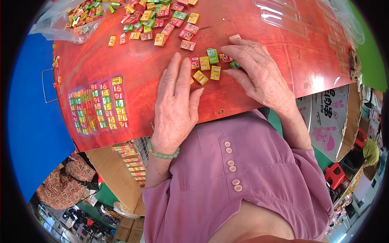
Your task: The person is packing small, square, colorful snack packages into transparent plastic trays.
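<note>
A loose cluster of small boxes lies on the red table [142, 89] between my hands. Among them are yellow boxes [204, 63], a green box [212, 56] and a red box [195, 62]. My left hand [175, 103] rests flat at the cluster's left side, its fingers stretched out and thumb apart. Curved over the right side is my right hand [261, 75], its thumb away from the fingers. Under and beside its fingertips, a red box [225, 58] and a green box [235, 65] are partly covered. Neither hand grips anything that I can see.
More small boxes [162, 24] are scattered at the back, beside a clear bag [87, 32] of them. Filled packs [97, 107] stand in rows at left. Clear plastic trays [279, 16] lie back right. Cardboard cartons [109, 174] flank the near edge; a person [65, 182] is lower left.
</note>
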{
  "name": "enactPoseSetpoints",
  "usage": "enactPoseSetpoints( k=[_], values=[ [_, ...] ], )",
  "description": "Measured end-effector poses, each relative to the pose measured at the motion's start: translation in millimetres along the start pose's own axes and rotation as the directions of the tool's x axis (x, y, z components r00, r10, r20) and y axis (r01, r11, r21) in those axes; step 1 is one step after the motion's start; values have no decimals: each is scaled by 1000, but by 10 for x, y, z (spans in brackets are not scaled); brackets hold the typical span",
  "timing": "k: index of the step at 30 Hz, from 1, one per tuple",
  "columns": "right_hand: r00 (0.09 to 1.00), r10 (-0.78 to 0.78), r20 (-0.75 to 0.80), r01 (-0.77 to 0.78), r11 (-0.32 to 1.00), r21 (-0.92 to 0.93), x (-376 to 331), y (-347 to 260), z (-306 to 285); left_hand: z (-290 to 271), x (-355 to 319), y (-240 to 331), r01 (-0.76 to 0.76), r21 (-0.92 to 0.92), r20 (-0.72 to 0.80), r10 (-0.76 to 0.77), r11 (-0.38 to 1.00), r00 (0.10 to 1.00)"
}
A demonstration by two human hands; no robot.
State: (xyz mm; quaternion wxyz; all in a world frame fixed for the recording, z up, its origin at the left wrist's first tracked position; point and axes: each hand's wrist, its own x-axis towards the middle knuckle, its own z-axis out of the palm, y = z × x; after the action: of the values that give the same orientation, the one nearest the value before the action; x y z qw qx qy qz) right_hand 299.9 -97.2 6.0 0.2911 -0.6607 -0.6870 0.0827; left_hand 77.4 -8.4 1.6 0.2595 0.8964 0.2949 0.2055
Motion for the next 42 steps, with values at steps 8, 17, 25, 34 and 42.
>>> enactPoseSetpoints(
  k=[8,17,25,34,42],
  values=[
    [998,28,-61,-33,996,-87,-47,-72,-45,-7,-53,-57,-33,153,-81,46,988,996],
    [984,145,-104,-146,989,-2,-135,-142,14,20,-53,-40,-64,151,-105,80,986,991],
    [973,208,-98,-202,977,73,-109,-212,55,107,45,73,-47,100,-174,64,994,983],
    [969,163,-187,-177,982,-61,-1,-269,133,187,101,82,-61,92,-159,75,994,984],
    [972,152,-181,-164,985,-50,-3,-224,121,132,59,17,-74,104,-172,91,992,981]
  ],
)
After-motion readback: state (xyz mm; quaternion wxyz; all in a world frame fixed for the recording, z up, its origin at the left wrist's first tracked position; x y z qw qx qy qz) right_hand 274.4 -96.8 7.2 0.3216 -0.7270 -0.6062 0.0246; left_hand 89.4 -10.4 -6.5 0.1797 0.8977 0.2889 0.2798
